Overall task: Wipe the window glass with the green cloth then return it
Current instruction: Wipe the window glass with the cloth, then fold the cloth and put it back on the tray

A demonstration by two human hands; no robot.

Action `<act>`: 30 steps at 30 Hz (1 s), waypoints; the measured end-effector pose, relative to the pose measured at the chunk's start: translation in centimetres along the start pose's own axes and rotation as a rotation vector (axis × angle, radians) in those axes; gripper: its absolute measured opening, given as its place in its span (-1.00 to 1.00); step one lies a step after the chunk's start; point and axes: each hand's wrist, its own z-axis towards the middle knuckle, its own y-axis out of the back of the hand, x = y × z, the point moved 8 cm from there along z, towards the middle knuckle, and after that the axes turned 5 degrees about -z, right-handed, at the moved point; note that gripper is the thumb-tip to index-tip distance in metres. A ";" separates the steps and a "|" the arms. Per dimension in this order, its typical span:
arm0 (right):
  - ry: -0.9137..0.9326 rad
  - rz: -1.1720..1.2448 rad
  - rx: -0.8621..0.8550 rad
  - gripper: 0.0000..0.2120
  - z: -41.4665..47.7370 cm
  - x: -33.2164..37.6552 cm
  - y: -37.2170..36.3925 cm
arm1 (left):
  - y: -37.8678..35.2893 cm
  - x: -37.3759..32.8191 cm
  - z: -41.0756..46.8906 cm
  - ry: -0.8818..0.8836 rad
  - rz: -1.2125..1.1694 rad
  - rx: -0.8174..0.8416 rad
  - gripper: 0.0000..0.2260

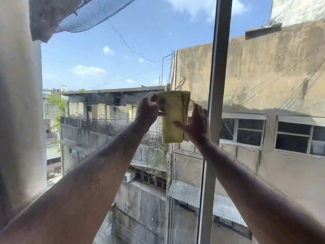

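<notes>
A folded yellow-green cloth hangs upright in front of the window glass, at mid height. My left hand pinches its upper left corner between thumb and fingers. My right hand holds the cloth's right edge, thumb across the front, fingers spread behind it. Both arms reach forward and up from the bottom of the view. Whether the cloth touches the glass cannot be told.
A grey vertical window frame bar stands just right of my right hand. A pale curtain hangs along the left edge, with dark netting above. Buildings and sky lie beyond the glass.
</notes>
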 end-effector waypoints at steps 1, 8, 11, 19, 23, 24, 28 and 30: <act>-0.037 0.019 0.102 -0.18 -0.1 -0.6 -0.3 | 0.3 -0.2 -0.4 0.015 -0.086 -0.014 -0.84; -0.352 0.590 0.267 -0.83 -2.6 -3.6 0.8 | 3.4 3.2 -3.5 0.229 -0.328 -0.096 -0.92; -0.442 0.671 0.374 -0.73 -5.4 -4.4 0.2 | 3.0 6.9 -6.0 0.382 -0.293 0.052 -0.87; -0.594 0.703 0.602 -0.79 -21.0 -9.9 -4.5 | 4.8 20.0 -17.4 0.640 -0.198 0.167 -0.69; -0.725 0.724 0.734 -0.83 -33.4 -14.3 -7.8 | 5.7 28.6 -27.0 0.856 -0.079 0.251 -0.71; -0.791 0.733 0.768 -0.84 -37.1 -15.7 -8.6 | 5.8 30.9 -29.7 0.903 -0.053 0.259 -0.78; -1.016 0.744 0.941 -0.77 -51.4 -20.4 -12.0 | 6.3 39.4 -40.4 1.050 0.003 0.257 -0.91; -1.127 0.762 1.027 -0.73 -58.8 -21.8 -13.0 | 6.9 43.5 -46.7 1.149 0.035 0.259 -0.91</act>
